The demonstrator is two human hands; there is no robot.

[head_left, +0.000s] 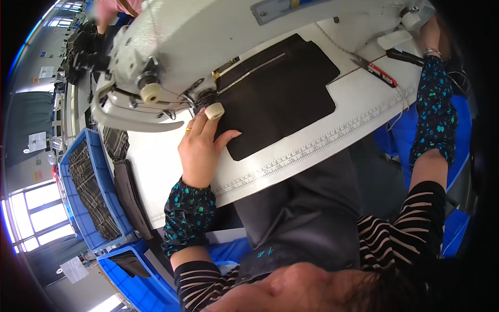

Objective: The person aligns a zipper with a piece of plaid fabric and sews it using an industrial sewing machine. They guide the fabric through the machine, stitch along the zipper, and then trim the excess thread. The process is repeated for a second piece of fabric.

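Note:
A black fabric piece (280, 109) with a zipper (254, 72) set along its far side lies flat on the white sewing table (244, 179). Its left edge runs under the head of a white sewing machine (202, 41). My left hand (200, 151) rests at that edge beside the needle area, fingers stretched out and thumb apart on the fabric. The fingertips are partly hidden behind a cream knob (214, 111). My right hand (430, 39) reaches to the machine's right end; its fingers are hidden there, so I cannot tell what they touch.
A red-handled cutter (382, 74) and black-handled scissors (405, 57) lie right of the fabric, near loose thread. A printed ruler (312, 151) follows the table's near edge. Blue crates (99, 151) with dark fabric stand at left. Another person (117, 8) is at the far left.

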